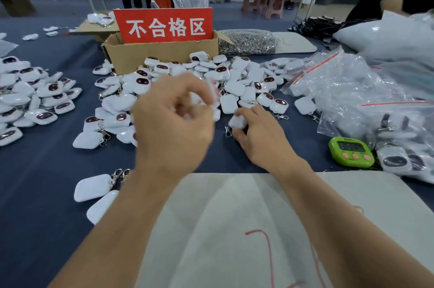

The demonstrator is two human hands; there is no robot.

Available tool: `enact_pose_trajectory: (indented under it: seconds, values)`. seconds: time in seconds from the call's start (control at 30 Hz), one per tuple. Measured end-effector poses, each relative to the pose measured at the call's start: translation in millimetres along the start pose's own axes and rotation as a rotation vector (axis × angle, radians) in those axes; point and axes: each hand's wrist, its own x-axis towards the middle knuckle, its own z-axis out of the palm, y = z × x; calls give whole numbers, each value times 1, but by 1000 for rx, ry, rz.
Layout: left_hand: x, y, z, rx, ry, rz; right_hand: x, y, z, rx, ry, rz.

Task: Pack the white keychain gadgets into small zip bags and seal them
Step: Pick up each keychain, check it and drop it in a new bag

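Observation:
A heap of white keychain gadgets (pixel 237 80) with dark oval faces lies on the blue cloth in front of a cardboard box. My left hand (pixel 171 123) is raised and blurred, its fingers curled round a small clear zip bag (pixel 212 92) with a red strip. My right hand (pixel 256 132) rests on the cloth and pinches one white gadget (pixel 237 122), whose metal clasp (pixel 227 132) trails to the left. A pile of clear zip bags (pixel 347 90) with red seal lines lies to the right.
The cardboard box (pixel 162 53) carries a red sign (pixel 165 26). Bagged gadgets (pixel 30 97) are heaped at the left. A green timer (pixel 351 151) sits at the right, a white sheet (pixel 234 229) nearest me, and a bag of metal clasps (pixel 249 42) behind.

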Motion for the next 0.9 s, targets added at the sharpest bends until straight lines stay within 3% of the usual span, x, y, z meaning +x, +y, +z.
enact_pose_trajectory:
  seconds: [0.17,0.23,0.3,0.4,0.57,0.77,0.83,0.9]
  values:
    - [-54,7,38,144,-703,-20,-16,-3,-15,-140,-131,22]
    - [-68,8,43,65,-831,-115,-17,-1,-21,-75,-122,73]
    - [-71,7,45,-37,-858,-182,-19,6,-26,108,-107,126]
    - [-72,3,47,16,-839,-235,-27,17,-31,307,-56,193]
    - [-64,-15,48,158,-807,-361,-26,29,-31,284,56,341]
    - [-42,-39,35,221,-788,-435,-29,22,-22,194,91,326]
    - [-45,-37,37,236,-736,-409,-30,16,-23,390,149,363]
    - [-48,-33,40,241,-608,-353,-30,6,-27,790,177,451]
